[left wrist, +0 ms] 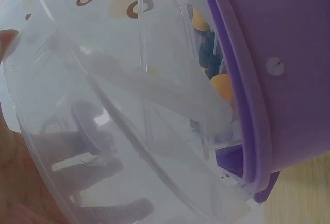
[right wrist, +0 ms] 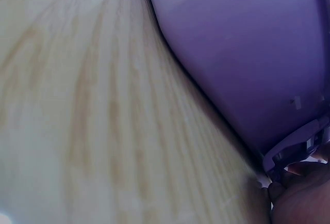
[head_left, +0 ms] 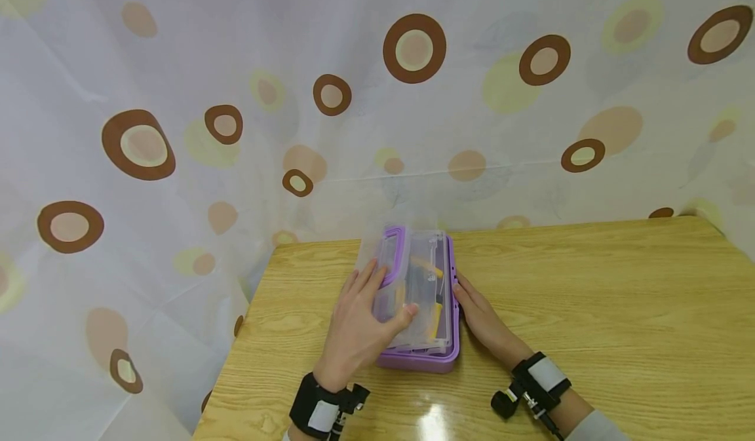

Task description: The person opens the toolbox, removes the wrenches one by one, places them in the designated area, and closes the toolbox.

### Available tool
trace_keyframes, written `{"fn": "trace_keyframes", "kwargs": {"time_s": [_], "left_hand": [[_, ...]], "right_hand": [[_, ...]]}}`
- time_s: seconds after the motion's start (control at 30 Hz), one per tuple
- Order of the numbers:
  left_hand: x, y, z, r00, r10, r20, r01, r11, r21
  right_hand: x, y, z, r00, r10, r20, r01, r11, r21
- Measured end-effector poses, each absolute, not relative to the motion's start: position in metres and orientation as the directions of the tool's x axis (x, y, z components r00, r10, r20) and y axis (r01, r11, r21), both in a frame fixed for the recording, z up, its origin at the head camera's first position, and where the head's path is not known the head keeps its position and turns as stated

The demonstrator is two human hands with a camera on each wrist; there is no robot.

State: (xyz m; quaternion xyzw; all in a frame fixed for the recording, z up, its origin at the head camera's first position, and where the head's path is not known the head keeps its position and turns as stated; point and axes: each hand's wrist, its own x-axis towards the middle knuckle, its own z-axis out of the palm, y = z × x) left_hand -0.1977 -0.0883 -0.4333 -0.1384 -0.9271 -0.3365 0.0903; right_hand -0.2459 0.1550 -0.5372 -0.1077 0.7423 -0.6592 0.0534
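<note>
A purple storage box [head_left: 415, 362] with a clear plastic lid [head_left: 421, 284] and a purple lid handle [head_left: 400, 257] sits on the table. The lid stands tilted up on its right side, leaving a gap above the purple rim. My left hand [head_left: 356, 323] holds the lid between thumb and fingers; the left wrist view shows the fingers through the clear plastic. My right hand [head_left: 486, 320] rests against the box's right side, its fingertips at a purple latch [right wrist: 296, 144]. Inside, a yellow-handled tool [head_left: 436, 320] and other yellow and dark items [left wrist: 209, 51] show partly.
The wood-grain table [head_left: 590, 310] extends widely to the right of the box and a shorter way to its left. A patterned sheet [head_left: 354, 133] hangs behind the table and along its left side. Black straps with cameras [head_left: 539, 382] are on both wrists.
</note>
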Motion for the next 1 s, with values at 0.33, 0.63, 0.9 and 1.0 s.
{"fn": "trace_keyframes", "kwargs": {"time_s": [0.33, 0.63, 0.9, 1.0], "left_hand": [[-0.1984, -0.0913, -0.4336, -0.941, 0.202, 0.27, 0.33, 0.722, 0.608], [-0.1991, -0.0904, -0.4327, -0.94, 0.205, 0.273, 0.334, 0.718, 0.611], [-0.1998, -0.0931, -0.4333, -0.938, 0.206, 0.277, 0.338, 0.708, 0.62], [-0.1992, -0.0947, -0.4337, -0.938, 0.201, 0.282, 0.339, 0.698, 0.631]], "right_hand": [[-0.2466, 0.1548, -0.5388, -0.97, -0.233, 0.061, -0.089, 0.108, -0.99], [-0.2465, 0.1568, -0.5369, -0.972, -0.229, 0.059, -0.088, 0.12, -0.989], [-0.246, 0.1563, -0.5364, -0.972, -0.23, 0.051, -0.081, 0.121, -0.989], [-0.2456, 0.156, -0.5364, -0.972, -0.23, 0.043, -0.073, 0.125, -0.989]]}}
